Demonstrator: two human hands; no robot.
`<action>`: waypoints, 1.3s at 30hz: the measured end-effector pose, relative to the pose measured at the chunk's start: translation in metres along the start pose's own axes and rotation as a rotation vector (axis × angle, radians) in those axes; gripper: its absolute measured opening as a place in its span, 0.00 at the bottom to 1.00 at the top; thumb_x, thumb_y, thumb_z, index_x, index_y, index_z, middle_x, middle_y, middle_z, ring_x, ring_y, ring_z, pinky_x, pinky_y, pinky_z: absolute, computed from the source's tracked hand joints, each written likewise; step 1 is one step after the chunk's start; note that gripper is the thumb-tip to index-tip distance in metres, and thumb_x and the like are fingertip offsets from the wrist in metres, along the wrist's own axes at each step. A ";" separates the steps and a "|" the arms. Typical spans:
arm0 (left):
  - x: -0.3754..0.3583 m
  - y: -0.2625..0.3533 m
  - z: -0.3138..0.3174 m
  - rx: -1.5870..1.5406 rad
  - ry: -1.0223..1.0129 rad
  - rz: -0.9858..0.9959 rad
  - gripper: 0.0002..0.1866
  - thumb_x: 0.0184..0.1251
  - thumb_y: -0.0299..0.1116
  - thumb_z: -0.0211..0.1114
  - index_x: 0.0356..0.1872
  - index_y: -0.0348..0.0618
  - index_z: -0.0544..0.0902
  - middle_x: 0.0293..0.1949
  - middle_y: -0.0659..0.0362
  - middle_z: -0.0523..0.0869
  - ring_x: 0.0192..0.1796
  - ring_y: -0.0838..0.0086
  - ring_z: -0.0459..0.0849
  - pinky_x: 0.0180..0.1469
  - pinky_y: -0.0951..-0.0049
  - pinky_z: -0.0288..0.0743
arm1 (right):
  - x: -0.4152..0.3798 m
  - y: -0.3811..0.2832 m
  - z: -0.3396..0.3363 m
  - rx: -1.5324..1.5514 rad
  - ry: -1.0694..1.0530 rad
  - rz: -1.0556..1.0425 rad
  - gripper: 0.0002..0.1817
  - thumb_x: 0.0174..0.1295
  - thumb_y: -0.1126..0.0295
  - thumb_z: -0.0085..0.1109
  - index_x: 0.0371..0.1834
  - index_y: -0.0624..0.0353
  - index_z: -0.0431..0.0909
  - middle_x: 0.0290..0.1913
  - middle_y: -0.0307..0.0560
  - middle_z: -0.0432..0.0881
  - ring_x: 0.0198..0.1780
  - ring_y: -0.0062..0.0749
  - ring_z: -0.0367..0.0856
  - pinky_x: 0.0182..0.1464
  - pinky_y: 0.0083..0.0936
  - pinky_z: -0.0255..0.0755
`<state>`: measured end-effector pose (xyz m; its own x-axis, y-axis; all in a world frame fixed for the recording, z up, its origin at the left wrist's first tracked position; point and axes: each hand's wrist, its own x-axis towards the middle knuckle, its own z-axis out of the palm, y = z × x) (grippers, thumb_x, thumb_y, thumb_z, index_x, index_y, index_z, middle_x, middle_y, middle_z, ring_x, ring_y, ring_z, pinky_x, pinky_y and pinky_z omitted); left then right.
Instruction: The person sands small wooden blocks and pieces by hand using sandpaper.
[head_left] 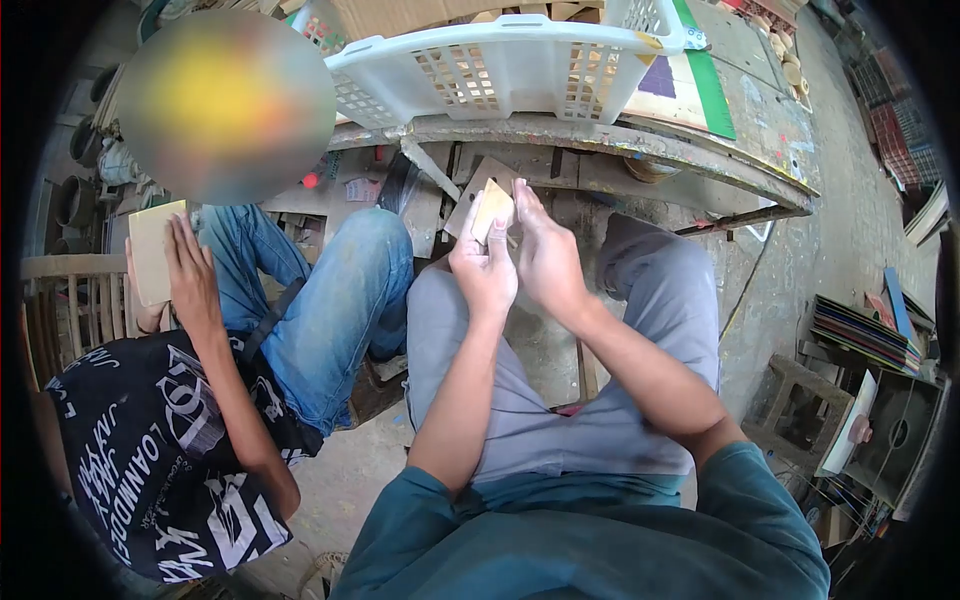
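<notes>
My left hand (484, 270) is closed around a small, pale wooden block (491, 213), its thumb lying across the near side. Beside it, my right hand (550, 252) has its fingers stretched upward, the fingertips right at the block's right edge. A thin brownish flat piece (489, 172) with dark spots shows behind the block and overlaps the left fingers in this view. Both hands are above the gap between my knees, in front of the worktable's edge.
A white plastic basket (520, 60) holding cardboard and wood pieces stands on the paint-stained worktable (760, 150). At left, a seated person in a black printed shirt (190, 430) holds a flat wooden board (153, 255). Stacked panels (865, 335) and a wooden stool-like frame (800, 405) are at right.
</notes>
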<state>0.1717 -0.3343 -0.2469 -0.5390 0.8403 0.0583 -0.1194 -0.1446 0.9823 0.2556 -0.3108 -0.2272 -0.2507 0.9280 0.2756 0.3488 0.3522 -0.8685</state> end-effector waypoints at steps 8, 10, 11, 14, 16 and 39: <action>-0.001 0.001 -0.005 -0.038 0.038 -0.119 0.19 0.70 0.24 0.56 0.59 0.25 0.71 0.50 0.50 0.82 0.50 0.74 0.81 0.53 0.75 0.73 | 0.003 0.002 0.001 -0.058 -0.045 0.003 0.28 0.55 0.85 0.50 0.63 0.70 0.66 0.63 0.70 0.66 0.67 0.52 0.64 0.69 0.33 0.59; -0.004 -0.001 -0.001 -0.064 0.025 -0.130 0.18 0.70 0.24 0.55 0.58 0.26 0.72 0.49 0.50 0.83 0.49 0.75 0.81 0.52 0.76 0.73 | 0.004 0.000 -0.004 -0.074 -0.006 -0.030 0.28 0.55 0.84 0.50 0.63 0.70 0.65 0.64 0.69 0.66 0.68 0.52 0.64 0.70 0.34 0.59; -0.001 -0.007 -0.001 -0.032 0.069 -0.165 0.17 0.70 0.24 0.55 0.57 0.26 0.73 0.49 0.51 0.83 0.49 0.75 0.81 0.52 0.76 0.73 | 0.004 -0.001 -0.005 -0.086 0.028 -0.064 0.29 0.55 0.84 0.51 0.64 0.70 0.64 0.64 0.68 0.65 0.68 0.51 0.64 0.70 0.34 0.59; 0.004 0.001 0.001 -0.034 0.116 -0.195 0.14 0.71 0.25 0.54 0.52 0.26 0.77 0.48 0.52 0.83 0.48 0.75 0.81 0.51 0.77 0.73 | -0.009 -0.005 0.005 -0.198 -0.093 -0.151 0.30 0.58 0.82 0.49 0.67 0.67 0.61 0.68 0.62 0.62 0.72 0.51 0.57 0.72 0.34 0.53; 0.001 0.002 -0.001 -0.055 0.123 -0.249 0.13 0.72 0.25 0.53 0.50 0.27 0.78 0.47 0.53 0.84 0.47 0.76 0.81 0.50 0.77 0.74 | -0.005 -0.002 0.002 -0.318 -0.133 -0.187 0.31 0.58 0.81 0.47 0.69 0.66 0.59 0.69 0.62 0.61 0.72 0.52 0.56 0.73 0.35 0.52; 0.001 0.006 -0.003 -0.224 0.163 -0.281 0.13 0.72 0.23 0.52 0.52 0.27 0.75 0.49 0.51 0.81 0.49 0.71 0.82 0.52 0.75 0.77 | 0.012 0.022 -0.002 -0.288 -0.165 -0.006 0.32 0.53 0.84 0.44 0.67 0.70 0.59 0.66 0.67 0.64 0.69 0.55 0.60 0.71 0.38 0.56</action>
<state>0.1683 -0.3360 -0.2414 -0.5829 0.7718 -0.2540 -0.4504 -0.0468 0.8916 0.2627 -0.2917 -0.2423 -0.3880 0.9019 0.1897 0.5819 0.3993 -0.7085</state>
